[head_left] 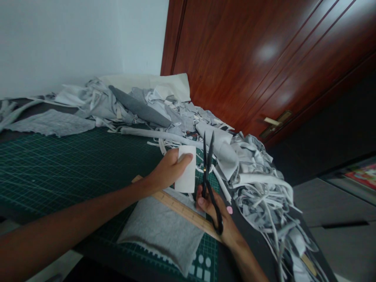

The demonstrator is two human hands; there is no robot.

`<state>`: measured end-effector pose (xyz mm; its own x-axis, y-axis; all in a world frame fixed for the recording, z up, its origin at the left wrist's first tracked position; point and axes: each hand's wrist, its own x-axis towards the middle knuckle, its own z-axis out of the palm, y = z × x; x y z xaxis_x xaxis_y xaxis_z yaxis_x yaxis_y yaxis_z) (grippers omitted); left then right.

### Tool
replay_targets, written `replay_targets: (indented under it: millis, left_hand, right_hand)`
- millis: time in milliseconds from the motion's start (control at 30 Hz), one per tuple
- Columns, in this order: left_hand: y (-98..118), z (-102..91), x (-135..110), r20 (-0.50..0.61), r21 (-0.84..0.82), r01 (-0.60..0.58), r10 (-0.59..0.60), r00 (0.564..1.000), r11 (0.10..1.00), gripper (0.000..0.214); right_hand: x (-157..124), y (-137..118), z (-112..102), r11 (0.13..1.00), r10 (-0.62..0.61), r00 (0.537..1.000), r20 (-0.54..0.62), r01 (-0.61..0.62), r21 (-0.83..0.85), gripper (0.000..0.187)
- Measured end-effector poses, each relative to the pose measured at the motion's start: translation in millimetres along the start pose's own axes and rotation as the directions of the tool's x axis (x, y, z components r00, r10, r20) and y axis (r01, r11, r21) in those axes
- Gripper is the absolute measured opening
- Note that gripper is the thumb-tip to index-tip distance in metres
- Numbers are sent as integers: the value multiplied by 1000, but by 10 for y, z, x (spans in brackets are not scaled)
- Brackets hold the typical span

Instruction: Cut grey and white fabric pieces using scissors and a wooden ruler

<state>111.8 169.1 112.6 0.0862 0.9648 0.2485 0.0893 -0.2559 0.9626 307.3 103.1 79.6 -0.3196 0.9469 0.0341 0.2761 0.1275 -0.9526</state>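
On my feed the left hand point(168, 171) is narrowed around the edge of a white scrap point(185, 169), with the thumb lying across its face. The scrap stands nearly upright and looks like cloth, though I can't be sure of that from here. It sits just beside the black scissors point(209, 183), which the right hand point(210, 207) grips by the handles. The blades point up and away from me, and their tips are parted in a thin V. The scrap is not between them; it is just to their left.

Below both hands, a wooden ruler point(183, 209) lies at a slant across a gray cloth point(160, 231). The right hand rests near its far end and seems to touch it, but I can't tell for certain. The cloth and ruler lie on a green cutting mat point(58, 168), which covers much of a dark desk point(249, 239).

A big pile of scraps point(258, 184), mostly gray and white strips, runs along the far side of the mat and down the right side of the desk. A small pink tag point(229, 210) sits at the pile's edge, near the right hand. Behind the desk I see a white wall point(58, 39) and a reddish wooden door point(235, 58) with a brass handle point(273, 123). Gray drawers point(337, 219) stand off to the right.
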Motion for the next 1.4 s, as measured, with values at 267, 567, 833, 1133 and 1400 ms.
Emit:
replay_targets:
  millis: [267, 567, 833, 1133, 1400]
  left_hand:
    - [35, -4, -52, -105, -8, -133, 132, 986, 991, 22]
    - [20, 10, -60, -135, 20, -121, 123, 983, 992, 21]
    - [63, 11, -71, -122, 70, -210, 217, 969, 975, 16]
    - [88, 32, -82, -168, 51, -150, 156, 973, 987, 16]
    - [38, 46, -88, -189, 36, -150, 154, 970, 988, 14]
  right_hand:
    - [-127, -170, 64, 998, -58, 991, 118, 54, 37, 43]
    - [-128, -145, 98, 996, -56, 989, 134, 47, 75, 59]
    - [-134, -157, 92, 995, -68, 990, 127, 58, 78, 55]
    - [-131, -172, 110, 990, -55, 981, 186, 30, 136, 55]
    - [-122, -92, 128, 980, -53, 974, 221, 7, 200, 61]
